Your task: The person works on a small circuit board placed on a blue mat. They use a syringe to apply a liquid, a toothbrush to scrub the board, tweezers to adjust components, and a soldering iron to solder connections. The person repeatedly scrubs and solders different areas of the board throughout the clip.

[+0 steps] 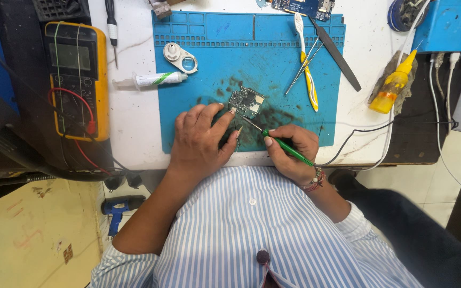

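Centre-frame on a blue mat [294, 48], a circuit board [246, 102] is pinned by the spread left hand [201, 140]; a green-handled tool [284, 145] is gripped by the right hand [290, 152].

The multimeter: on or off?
Cannot tell. The multimeter lies flat by the mat; its screen looks grey and blank, but glare hides any digits.

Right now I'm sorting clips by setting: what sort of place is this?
Probably an electronics repair bench: a small circuit board on a blue work mat, a yellow multimeter, and tweezers.
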